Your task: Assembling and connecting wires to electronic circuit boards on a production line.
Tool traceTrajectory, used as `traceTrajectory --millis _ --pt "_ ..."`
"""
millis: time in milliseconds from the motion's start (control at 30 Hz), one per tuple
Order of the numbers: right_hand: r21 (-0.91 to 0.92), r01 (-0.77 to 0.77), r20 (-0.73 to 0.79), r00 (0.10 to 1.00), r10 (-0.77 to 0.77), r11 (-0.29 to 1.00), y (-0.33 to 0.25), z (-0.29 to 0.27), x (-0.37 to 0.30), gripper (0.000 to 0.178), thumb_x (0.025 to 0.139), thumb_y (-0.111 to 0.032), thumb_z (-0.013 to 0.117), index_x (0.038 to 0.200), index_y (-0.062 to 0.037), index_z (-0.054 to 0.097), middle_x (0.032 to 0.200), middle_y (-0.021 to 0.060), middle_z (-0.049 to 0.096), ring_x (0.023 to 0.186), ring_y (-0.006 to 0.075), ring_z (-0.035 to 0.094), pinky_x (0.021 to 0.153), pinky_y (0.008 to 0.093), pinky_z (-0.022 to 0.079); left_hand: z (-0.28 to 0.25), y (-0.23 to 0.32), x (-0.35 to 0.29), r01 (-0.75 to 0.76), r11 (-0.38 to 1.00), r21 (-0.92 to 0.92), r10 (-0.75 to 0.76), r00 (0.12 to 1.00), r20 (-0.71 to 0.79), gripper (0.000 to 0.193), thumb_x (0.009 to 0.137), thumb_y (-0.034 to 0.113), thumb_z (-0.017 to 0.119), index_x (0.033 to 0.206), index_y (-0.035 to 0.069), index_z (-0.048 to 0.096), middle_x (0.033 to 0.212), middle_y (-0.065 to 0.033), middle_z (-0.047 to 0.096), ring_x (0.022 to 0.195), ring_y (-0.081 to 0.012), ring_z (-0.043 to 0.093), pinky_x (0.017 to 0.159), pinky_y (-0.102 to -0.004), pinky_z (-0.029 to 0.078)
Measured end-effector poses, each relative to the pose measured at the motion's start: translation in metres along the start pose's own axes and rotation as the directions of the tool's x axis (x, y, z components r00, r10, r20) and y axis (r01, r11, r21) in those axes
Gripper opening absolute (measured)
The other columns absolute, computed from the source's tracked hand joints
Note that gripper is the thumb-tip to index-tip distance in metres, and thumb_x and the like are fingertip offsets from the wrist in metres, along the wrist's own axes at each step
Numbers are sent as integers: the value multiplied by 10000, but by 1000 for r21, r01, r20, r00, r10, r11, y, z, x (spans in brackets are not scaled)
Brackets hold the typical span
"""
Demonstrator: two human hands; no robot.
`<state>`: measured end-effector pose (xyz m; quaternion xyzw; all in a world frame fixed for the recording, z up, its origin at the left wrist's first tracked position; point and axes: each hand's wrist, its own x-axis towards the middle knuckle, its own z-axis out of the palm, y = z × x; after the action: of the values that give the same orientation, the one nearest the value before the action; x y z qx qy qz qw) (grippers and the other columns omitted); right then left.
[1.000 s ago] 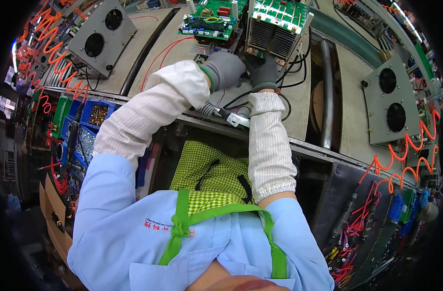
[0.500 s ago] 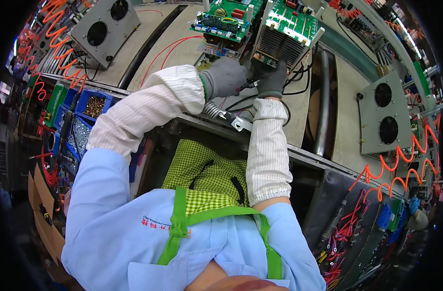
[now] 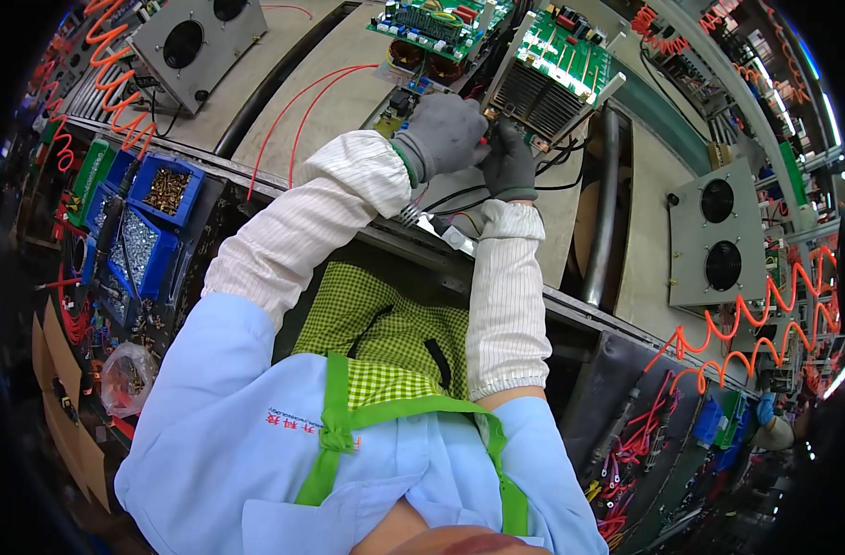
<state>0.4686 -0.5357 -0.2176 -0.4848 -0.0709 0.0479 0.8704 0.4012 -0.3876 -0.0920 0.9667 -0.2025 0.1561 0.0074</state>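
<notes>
Both hands wear grey gloves and meet at the near edge of a green circuit board with a finned metal heat sink point(image 3: 554, 76) on the workbench. My left hand point(image 3: 444, 135) is curled, its fingers pinching something small by the board's lower left corner; what it pinches is hidden. My right hand point(image 3: 509, 162) presses against the same corner, fingers closed on the heat sink's edge. Black and red wires point(image 3: 459, 199) trail from under the hands. A second green circuit board point(image 3: 438, 20) lies just left of the first.
Grey metal fan panels sit at the far left point(image 3: 196, 39) and at the right point(image 3: 716, 236). Blue bins of screws point(image 3: 154, 208) stand on the left. Orange coiled hoses point(image 3: 746, 338) hang at the right; a grey pipe point(image 3: 606, 203) runs beside the board.
The view has shifted, so boards and hands sit higher and further right in frame. Both hands stay together at the heat sink board's corner.
</notes>
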Motion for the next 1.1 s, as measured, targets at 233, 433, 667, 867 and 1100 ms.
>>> traceTrajectory --millis 233,433,667,867,1100 --pt "-824 331 107 888 -447 460 -6 15 -15 188 856 -66 570 1024 -35 649 879 137 670 770 204 640 692 317 507 -2 3 3 56 997 -60 -53 997 53 355 735 445 640 816 102 685 839 -86 615 809 -261 632 678 -399 505" --pt "-602 281 51 948 -315 747 -13 26 -15 354 746 -98 678 1094 -77 613 919 118 668 859 251 641 763 311 488 -12 2 10 90 996 2 -89 982 169 369 727 448 634 825 96 684 835 -89 625 795 -257 637 678 -396 513" --pt "-888 329 174 888 -426 322 -17 31 -18 256 761 -67 654 1016 -64 641 898 126 672 807 259 649 716 329 498 -29 -4 21 45 999 1 -44 975 218 368 702 424 638 765 66 694 763 -103 654 715 -257 660 619 -398 529" --pt "-945 239 147 920 -363 223 -21 41 -22 301 710 -120 704 999 -65 637 936 144 668 883 316 639 761 346 494 -35 -12 27 -37 999 -20 41 964 263 354 694 394 630 748 51 693 732 -115 653 677 -285 654 599 -395 530" --pt "-893 425 451 844 -289 -151 -24 40 -17 294 724 -129 687 1011 -92 634 823 134 664 719 314 645 630 372 504 -62 -12 19 -91 972 -216 104 993 49 277 726 332 634 786 63 662 741 -117 640 706 -296 640 626 -396 517"
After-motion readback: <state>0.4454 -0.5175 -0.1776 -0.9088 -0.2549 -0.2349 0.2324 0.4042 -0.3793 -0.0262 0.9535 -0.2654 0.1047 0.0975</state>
